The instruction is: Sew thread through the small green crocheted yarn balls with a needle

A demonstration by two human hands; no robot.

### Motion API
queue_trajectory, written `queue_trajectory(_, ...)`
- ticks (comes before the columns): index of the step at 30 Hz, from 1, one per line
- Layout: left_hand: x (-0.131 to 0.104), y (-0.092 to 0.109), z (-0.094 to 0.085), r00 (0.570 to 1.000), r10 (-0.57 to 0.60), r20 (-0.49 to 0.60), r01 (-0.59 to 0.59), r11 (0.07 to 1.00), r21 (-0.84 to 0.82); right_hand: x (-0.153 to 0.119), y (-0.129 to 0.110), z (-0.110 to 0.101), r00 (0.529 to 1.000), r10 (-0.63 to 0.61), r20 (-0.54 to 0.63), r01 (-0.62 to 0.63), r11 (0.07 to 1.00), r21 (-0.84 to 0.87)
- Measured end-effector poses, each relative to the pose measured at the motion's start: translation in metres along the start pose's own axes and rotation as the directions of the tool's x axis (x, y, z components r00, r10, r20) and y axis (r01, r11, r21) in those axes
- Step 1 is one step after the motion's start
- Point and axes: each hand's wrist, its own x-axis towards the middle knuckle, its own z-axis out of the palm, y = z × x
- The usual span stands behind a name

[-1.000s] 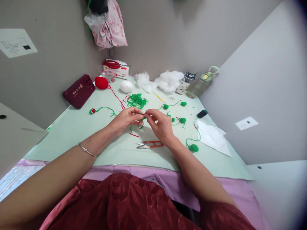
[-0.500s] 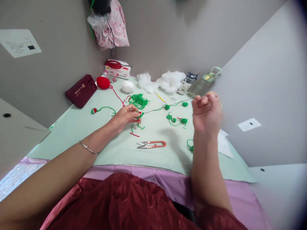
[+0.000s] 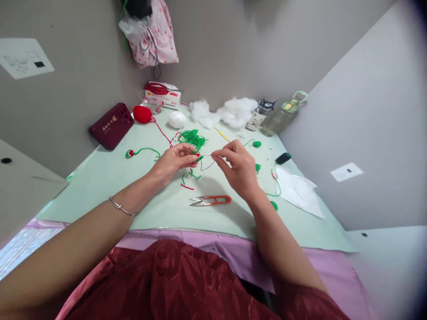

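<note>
My left hand (image 3: pixel 176 161) pinches a small red and green crocheted piece (image 3: pixel 199 157) over the middle of the table. Just to its right, my right hand (image 3: pixel 237 165) has thumb and fingers closed on a thin needle (image 3: pixel 207 155) that reaches toward the piece. A dark thread (image 3: pixel 207 168) hangs in a loop between the two hands. Beneath them lie short green and red yarn scraps (image 3: pixel 187 186), and nearer to me are orange-handled thread snips (image 3: pixel 211 201). A heap of green yarn (image 3: pixel 193 139) is just behind my left hand.
A maroon phone (image 3: pixel 111 126), red yarn ball (image 3: pixel 142 114), white ball (image 3: pixel 176 119) and stuffing (image 3: pixel 238 113) line the back. At right stand a pen cup (image 3: pixel 256 119) and bottle (image 3: pixel 281 118). A black spool (image 3: pixel 283 158) lies near white sheets (image 3: pixel 299 190).
My right hand has come down and left from the raised position at the right, close to my left hand. The thread, stretched taut before, now hangs slack. My left hand has barely moved.
</note>
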Motion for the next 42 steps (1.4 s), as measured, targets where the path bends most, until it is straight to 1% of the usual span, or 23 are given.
queue_trajectory(2,0.0,-0.002,0.0,1.0,0.018,0.0,-0.018,1.0,0.02,-0.002,0.0,0.004,0.997,-0.062,0.048,0.066,0.992,-0.105)
queue_trajectory(6,0.0,-0.004,0.0,0.999,0.04,0.006,-0.04,0.998,0.058,-0.003,0.003,0.008,0.99,-0.103,0.097,0.12,0.975,-0.186)
queue_trajectory(12,0.0,-0.005,-0.001,0.999,0.046,0.021,-0.048,0.995,0.082,-0.002,0.001,0.006,0.983,-0.108,0.15,0.136,0.972,-0.191)
queue_trajectory(17,-0.001,-0.006,-0.001,0.999,0.041,0.013,-0.042,0.997,0.072,-0.003,0.001,0.006,0.98,-0.101,0.169,0.137,0.967,-0.214)
queue_trajectory(23,-0.001,-0.006,-0.001,0.998,0.055,0.03,-0.058,0.993,0.103,-0.003,0.001,0.005,0.979,-0.081,0.187,0.12,0.971,-0.207)
queue_trajectory(27,-0.001,-0.006,0.0,0.998,0.045,0.037,-0.049,0.992,0.117,-0.002,0.003,0.002,0.981,-0.041,0.187,0.072,0.984,-0.161)
queue_trajectory(34,-0.002,-0.007,0.0,0.995,-0.012,0.102,0.004,0.997,0.077,-0.001,0.008,0.0,0.966,0.01,0.257,-0.002,0.999,-0.032)
queue_trajectory(38,-0.001,-0.006,-0.001,0.99,-0.037,0.138,0.028,0.997,0.07,0.001,0.012,-0.004,0.963,0.049,0.265,-0.084,0.989,0.123)
queue_trajectory(42,-0.003,-0.002,0.0,0.98,-0.034,0.194,0.023,0.998,0.058,0.002,0.019,-0.007,0.947,0.076,0.313,-0.17,0.943,0.285)
